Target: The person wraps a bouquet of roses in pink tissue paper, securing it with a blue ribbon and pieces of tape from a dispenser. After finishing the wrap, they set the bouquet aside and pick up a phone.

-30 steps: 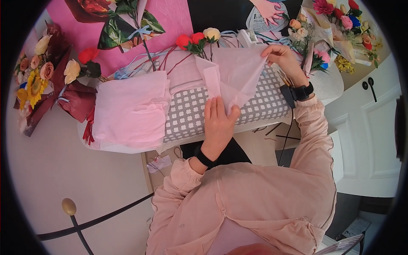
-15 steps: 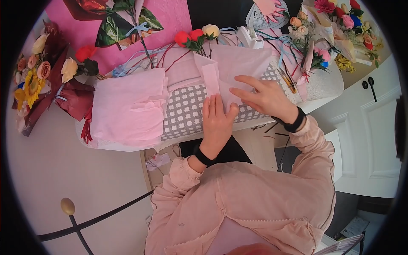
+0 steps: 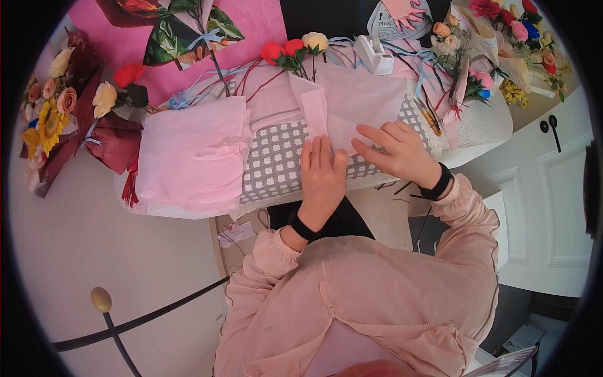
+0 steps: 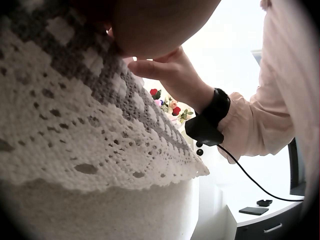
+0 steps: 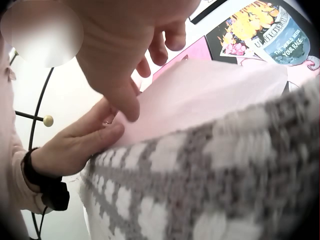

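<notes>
A sheet of pale pink wrapping paper (image 3: 367,100) lies on the grey-and-white checked cloth (image 3: 276,157), its left side folded into a narrow strip. My left hand (image 3: 322,179) presses that fold near its lower end with straight fingers. Over the sheet's lower right part is my right hand (image 3: 399,154), fingers spread and loosely bent, nothing between them. In the right wrist view its thumb points down close to the paper (image 5: 200,95), beside the left hand (image 5: 75,142). Red and cream artificial roses (image 3: 293,49) show past the sheet's top edge.
Left of the sheet lies a stack of pink paper (image 3: 191,160). A white tape dispenser (image 3: 374,55), ribbons and scissors (image 3: 429,117) sit behind and to the right. Wrapped bouquets stand at the far left (image 3: 108,141) and far right. Lace edging (image 4: 100,150) hangs at the table's front.
My right hand has let go of the sheet's upper right corner and come down toward the left hand, over the paper. The left hand has stayed on the fold.
</notes>
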The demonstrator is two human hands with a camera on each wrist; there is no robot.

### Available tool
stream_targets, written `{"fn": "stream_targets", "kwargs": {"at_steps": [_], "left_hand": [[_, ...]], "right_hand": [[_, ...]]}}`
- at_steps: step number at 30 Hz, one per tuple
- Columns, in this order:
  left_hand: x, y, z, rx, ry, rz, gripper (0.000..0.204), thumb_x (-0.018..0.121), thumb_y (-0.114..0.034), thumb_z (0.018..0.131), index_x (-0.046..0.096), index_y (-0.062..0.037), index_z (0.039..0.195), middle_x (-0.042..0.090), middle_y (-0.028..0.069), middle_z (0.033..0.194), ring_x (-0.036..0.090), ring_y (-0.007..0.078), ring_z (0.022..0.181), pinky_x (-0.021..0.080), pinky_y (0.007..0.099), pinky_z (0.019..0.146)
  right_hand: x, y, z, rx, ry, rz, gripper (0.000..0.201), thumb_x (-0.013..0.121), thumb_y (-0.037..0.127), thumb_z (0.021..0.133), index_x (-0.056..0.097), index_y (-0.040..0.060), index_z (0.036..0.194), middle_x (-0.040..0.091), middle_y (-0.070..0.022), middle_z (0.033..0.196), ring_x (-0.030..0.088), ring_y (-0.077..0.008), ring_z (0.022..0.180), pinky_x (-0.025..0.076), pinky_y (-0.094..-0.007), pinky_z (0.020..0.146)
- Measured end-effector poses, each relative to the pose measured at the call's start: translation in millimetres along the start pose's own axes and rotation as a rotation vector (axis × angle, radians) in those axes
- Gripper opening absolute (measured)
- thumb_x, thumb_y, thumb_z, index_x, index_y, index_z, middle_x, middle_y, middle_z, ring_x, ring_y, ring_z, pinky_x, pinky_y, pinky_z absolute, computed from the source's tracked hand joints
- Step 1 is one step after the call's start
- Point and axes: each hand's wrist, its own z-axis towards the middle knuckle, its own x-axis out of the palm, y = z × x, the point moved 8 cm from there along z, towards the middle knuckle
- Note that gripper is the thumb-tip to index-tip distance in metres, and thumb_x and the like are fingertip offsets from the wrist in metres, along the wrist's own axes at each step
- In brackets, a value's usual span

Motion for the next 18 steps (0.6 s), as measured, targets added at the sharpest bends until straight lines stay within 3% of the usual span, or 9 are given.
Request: {"fn": "stream_targets", "kwargs": {"at_steps": [4,7,10,13,18], "left_hand": [[0,-1,0,-0.008,-0.002,-0.004,0.018,0.057,-0.006,0.081,0.048,-0.0020,0.096,0.057,0.0330,0.114,0.058,0.0442,0.107,0.038,0.0536,0.103],[1,1,0,-0.013,0.002,0.000,0.017,0.057,-0.006,0.081,0.049,-0.0022,0.095,0.057,0.0328,0.114,0.058,0.0437,0.108,0.037,0.0532,0.103],[0,-1,1,-0.022,0.013,0.016,0.022,0.062,-0.004,0.078,0.051,-0.0016,0.096,0.058,0.0301,0.115,0.057,0.0414,0.110,0.037,0.0532,0.103],[-1,-1,2,-0.027,0.019,0.022,0.023,0.065,-0.004,0.076,0.052,-0.0016,0.095,0.058,0.0286,0.116,0.057,0.0403,0.111,0.036,0.0532,0.104],[-1,-1,3,-0.027,0.017,-0.007,0.016,0.058,-0.008,0.080,0.050,-0.0031,0.094,0.057,0.0325,0.114,0.057,0.0433,0.109,0.037,0.0531,0.103]], "right_hand": [[6,0,-15,-0.075,-0.115,-0.087,0.035,0.066,0.012,0.063,0.068,0.0036,0.096,0.058,-0.0043,0.096,0.051,-0.0149,0.066,0.040,-0.0280,0.055],[3,5,-15,-0.017,-0.177,-0.108,0.021,0.066,0.008,0.062,0.065,0.0056,0.083,0.051,-0.0002,0.078,0.050,-0.0139,0.065,0.039,-0.0266,0.053],[7,2,-21,0.115,-0.258,-0.092,0.023,0.067,0.006,0.062,0.065,0.0050,0.085,0.049,-0.0013,0.072,0.050,-0.0153,0.057,0.039,-0.0280,0.049],[17,0,-27,0.375,-0.206,-0.041,0.025,0.068,0.003,0.064,0.065,0.0043,0.089,0.051,-0.0040,0.068,0.053,-0.0194,0.053,0.042,-0.0320,0.048],[27,-2,-44,0.890,-0.393,0.304,0.021,0.066,-0.001,0.076,0.066,0.0032,0.096,0.061,-0.0081,0.071,0.062,-0.0200,0.060,0.047,-0.0301,0.051]]}}
